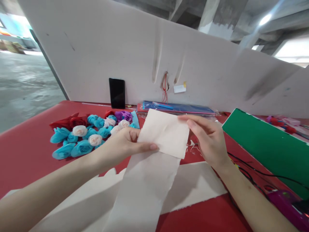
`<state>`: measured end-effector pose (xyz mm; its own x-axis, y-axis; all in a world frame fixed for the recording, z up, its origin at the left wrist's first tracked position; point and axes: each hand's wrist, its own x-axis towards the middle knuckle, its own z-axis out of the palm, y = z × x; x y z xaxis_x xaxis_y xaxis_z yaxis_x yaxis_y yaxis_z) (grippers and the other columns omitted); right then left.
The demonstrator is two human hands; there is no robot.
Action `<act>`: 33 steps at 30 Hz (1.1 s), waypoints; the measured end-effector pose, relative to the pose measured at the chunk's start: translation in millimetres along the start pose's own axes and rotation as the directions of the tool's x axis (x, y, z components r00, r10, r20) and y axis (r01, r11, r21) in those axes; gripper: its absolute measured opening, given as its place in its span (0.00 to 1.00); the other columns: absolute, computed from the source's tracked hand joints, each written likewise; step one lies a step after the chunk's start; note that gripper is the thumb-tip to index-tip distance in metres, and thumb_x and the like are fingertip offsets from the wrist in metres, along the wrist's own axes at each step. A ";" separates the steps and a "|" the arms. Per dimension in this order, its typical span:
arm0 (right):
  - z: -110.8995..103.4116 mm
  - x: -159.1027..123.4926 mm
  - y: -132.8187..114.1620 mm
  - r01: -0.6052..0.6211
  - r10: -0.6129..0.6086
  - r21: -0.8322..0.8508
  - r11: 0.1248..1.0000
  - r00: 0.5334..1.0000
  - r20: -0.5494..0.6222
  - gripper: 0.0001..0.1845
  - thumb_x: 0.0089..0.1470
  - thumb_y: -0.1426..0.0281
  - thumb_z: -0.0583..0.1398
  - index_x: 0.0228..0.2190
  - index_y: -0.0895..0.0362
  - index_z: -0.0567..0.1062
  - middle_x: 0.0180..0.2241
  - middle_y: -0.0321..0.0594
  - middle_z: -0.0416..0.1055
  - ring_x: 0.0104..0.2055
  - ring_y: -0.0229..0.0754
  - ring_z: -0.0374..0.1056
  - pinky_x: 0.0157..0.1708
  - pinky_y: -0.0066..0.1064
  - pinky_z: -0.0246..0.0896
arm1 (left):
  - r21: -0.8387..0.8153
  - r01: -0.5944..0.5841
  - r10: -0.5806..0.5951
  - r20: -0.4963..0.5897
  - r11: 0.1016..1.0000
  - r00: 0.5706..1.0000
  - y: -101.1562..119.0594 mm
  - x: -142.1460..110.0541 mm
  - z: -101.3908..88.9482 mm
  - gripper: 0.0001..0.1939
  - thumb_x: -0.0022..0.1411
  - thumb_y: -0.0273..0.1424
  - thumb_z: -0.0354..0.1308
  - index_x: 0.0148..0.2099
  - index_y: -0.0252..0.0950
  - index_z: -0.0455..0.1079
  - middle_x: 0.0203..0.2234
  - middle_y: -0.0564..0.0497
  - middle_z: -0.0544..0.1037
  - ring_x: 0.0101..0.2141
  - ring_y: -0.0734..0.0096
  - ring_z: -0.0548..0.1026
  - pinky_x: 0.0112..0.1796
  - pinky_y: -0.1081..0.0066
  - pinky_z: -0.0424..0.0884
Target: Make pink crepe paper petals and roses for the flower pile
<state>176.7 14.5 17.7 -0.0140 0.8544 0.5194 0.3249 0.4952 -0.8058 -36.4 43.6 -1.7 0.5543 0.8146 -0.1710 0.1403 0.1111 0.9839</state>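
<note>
A long cream strip (142, 190), paper or thin cloth, hangs down toward me, its upper end doubled over into a squarish folded panel (166, 132). My left hand (125, 141) pinches the panel's lower left side, thumb on the front and the other fingers behind. At the panel's upper right corner, my right hand (205, 135) holds the edge between thumb and fingers. Beneath the strip, a wider cream sheet (193, 183) with rough edges lies on the red table (185, 219).
Blue, white, red and purple handmade flowers (82, 148) lie left. A black phone (117, 93) leans on the white panel wall (96, 48). Flat blue packets (188, 108) lie behind my hands. Right are a green board (267, 151), black cables (260, 172) and a purple device (285, 206).
</note>
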 end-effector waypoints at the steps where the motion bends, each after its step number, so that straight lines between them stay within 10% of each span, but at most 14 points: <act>1: 0.7 0.4 -0.3 -0.043 0.042 0.075 0.996 0.999 0.022 0.12 0.55 0.68 0.58 0.42 0.46 0.75 0.25 0.29 0.72 0.21 0.34 0.66 0.19 0.26 0.62 | -0.018 -0.004 0.004 -0.014 1.000 1.000 -0.4 -0.4 0.2 0.11 0.49 0.38 0.67 0.24 0.36 0.77 0.22 0.51 0.82 0.23 0.70 0.78 0.23 0.79 0.73; 4: 4.3 0.3 -2.0 -0.202 0.165 0.240 0.950 0.972 0.166 0.20 0.54 0.64 0.60 0.49 0.46 0.67 0.26 0.28 0.69 0.19 0.33 0.64 0.16 0.25 0.58 | -0.103 -0.060 0.053 -0.068 0.993 0.996 -1.4 -1.4 0.6 0.11 0.49 0.38 0.68 0.23 0.36 0.77 0.22 0.52 0.82 0.23 0.71 0.78 0.23 0.80 0.73; 8: 10.6 -3.6 -5.3 -0.337 0.261 0.174 0.925 0.898 0.354 0.09 0.53 0.62 0.60 0.28 0.55 0.72 0.21 0.29 0.67 0.18 0.30 0.61 0.17 0.23 0.54 | -0.192 -0.131 0.120 -0.067 0.973 0.991 -1.0 -2.0 0.8 0.08 0.53 0.37 0.66 0.29 0.37 0.79 0.26 0.51 0.83 0.26 0.68 0.80 0.27 0.78 0.76; 33: 13.9 -8.3 -6.4 -0.440 0.347 0.135 0.888 0.833 0.431 0.10 0.50 0.63 0.63 0.29 0.58 0.76 0.22 0.35 0.70 0.26 0.36 0.68 0.25 0.25 0.65 | -0.162 -0.033 0.019 -0.085 0.986 0.996 9.3 -9.8 6.8 0.14 0.54 0.42 0.63 0.26 0.35 0.77 0.25 0.47 0.82 0.27 0.65 0.80 0.27 0.75 0.75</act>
<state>161.6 6.4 14.6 -0.3068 0.9513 0.0297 0.1669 0.0845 -0.9824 -34.9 32.7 8.8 0.4852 0.8620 -0.1471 -0.0127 0.1751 0.9845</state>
